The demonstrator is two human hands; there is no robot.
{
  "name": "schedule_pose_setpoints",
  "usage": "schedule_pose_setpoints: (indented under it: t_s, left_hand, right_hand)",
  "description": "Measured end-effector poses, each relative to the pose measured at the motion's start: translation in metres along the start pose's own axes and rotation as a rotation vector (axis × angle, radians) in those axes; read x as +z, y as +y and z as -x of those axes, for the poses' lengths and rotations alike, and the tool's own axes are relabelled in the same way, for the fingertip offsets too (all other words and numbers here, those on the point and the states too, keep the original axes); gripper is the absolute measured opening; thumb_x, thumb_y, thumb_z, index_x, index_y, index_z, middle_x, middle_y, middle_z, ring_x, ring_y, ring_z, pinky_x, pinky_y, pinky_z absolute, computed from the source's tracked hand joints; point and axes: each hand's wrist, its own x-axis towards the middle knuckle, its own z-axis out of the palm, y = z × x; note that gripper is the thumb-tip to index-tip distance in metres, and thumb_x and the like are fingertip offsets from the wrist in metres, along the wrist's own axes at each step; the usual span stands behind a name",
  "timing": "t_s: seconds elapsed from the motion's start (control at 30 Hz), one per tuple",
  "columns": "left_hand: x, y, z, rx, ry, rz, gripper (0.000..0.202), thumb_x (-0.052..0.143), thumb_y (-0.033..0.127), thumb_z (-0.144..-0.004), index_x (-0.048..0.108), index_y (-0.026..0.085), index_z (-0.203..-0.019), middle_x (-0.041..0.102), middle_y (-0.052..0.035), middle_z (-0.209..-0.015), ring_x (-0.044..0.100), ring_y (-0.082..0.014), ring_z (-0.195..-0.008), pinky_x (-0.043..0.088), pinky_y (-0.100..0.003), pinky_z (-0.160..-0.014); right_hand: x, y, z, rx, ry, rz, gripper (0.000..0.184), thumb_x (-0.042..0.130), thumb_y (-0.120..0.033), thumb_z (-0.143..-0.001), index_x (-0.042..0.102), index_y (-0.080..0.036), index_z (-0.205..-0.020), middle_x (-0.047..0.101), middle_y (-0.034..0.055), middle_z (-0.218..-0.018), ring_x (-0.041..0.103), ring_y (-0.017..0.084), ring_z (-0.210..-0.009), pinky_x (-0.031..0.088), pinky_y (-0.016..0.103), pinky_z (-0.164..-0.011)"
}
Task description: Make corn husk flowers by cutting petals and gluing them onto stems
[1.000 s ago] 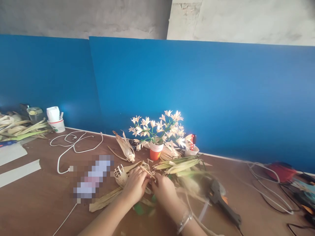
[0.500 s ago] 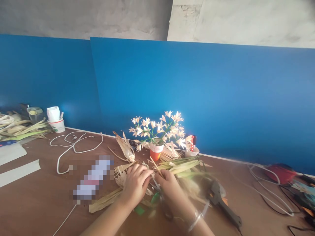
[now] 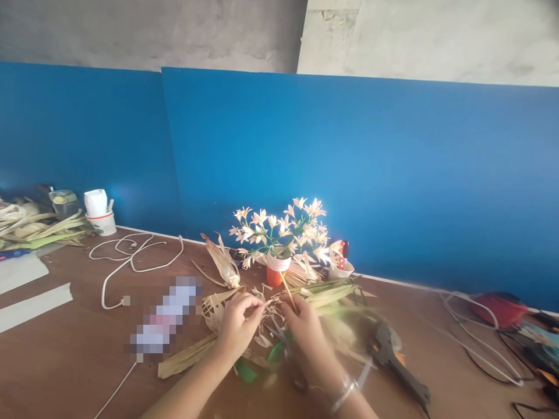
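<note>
My left hand (image 3: 238, 326) is closed in a pinch on a small pale piece of husk, whose exact shape I cannot make out. Close beside it, my right hand (image 3: 305, 326) grips a thin wooden stick (image 3: 286, 288) that points up and away. The fingertips of the two hands are slightly apart. Below them, scissors (image 3: 276, 330) lie among dry corn husk pieces, partly hidden by the right hand. Green pieces (image 3: 245, 370) rest on the table near the left wrist. Straight ahead, pale husk flowers (image 3: 283, 227) on green stems stand in a paper cup (image 3: 278, 271).
At right lies a black glue gun (image 3: 395, 361). Husks (image 3: 334, 295) are spread behind the hands. A red-handled tool (image 3: 342, 254) stands in a white cup (image 3: 340, 270). White cable (image 3: 131, 259) loops at left, near a blurred-out object (image 3: 168, 317). A blue partition (image 3: 349, 163) closes the back.
My hands have drawn apart a little. The stick in my right hand has shifted right and its tip now stands higher. More of the scissors shows between the hands.
</note>
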Motion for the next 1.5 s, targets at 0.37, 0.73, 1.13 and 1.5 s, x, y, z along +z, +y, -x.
schedule_pose_setpoints:
  t_s: [0.37,0.73,1.13,1.5]
  left_hand:
    - [0.003,0.004,0.000,-0.210,-0.141,0.311,0.019,0.058,0.034,-0.080,0.067,0.018,-0.078,0.069,-0.0048,-0.080,0.063,-0.0223,-0.083,0.049,-0.029,-0.075]
    - [0.002,0.004,0.000,-0.206,-0.099,0.346,0.024,0.054,0.039,-0.083,0.062,0.019,-0.073,0.061,-0.0016,-0.070,0.057,-0.0185,-0.072,0.045,-0.026,-0.067]
    - [0.000,0.003,-0.001,-0.238,-0.114,0.423,0.022,0.054,0.038,-0.083,0.060,0.018,-0.075,0.057,0.0016,-0.067,0.053,-0.0155,-0.065,0.043,-0.025,-0.063]
    - [0.009,0.003,0.002,-0.378,-0.009,0.541,0.017,0.058,0.032,-0.072,0.055,0.018,-0.062,0.050,0.0048,-0.055,0.046,-0.0120,-0.053,0.037,-0.022,-0.052]
  right_hand:
    - [0.005,-0.012,0.010,0.022,-0.108,-0.157,0.025,0.064,-0.038,-0.076,0.050,-0.018,-0.069,0.041,-0.0070,-0.059,0.037,0.010,-0.057,0.031,0.022,-0.054]
    - [0.000,-0.017,0.013,-0.003,-0.207,-0.104,0.036,0.054,-0.053,-0.083,0.065,-0.020,-0.092,0.044,-0.0046,-0.060,0.041,0.013,-0.059,0.036,0.024,-0.057]
    - [-0.009,-0.008,0.006,0.122,-0.404,-0.342,0.060,0.058,-0.043,-0.084,0.046,-0.024,-0.139,0.045,-0.0058,-0.057,0.033,0.010,-0.053,0.026,0.022,-0.051]
    - [0.006,0.005,0.006,-0.135,-0.260,0.060,0.037,0.050,-0.023,-0.085,0.068,-0.022,-0.118,0.061,0.0010,-0.072,0.052,0.015,-0.066,0.045,0.028,-0.067]
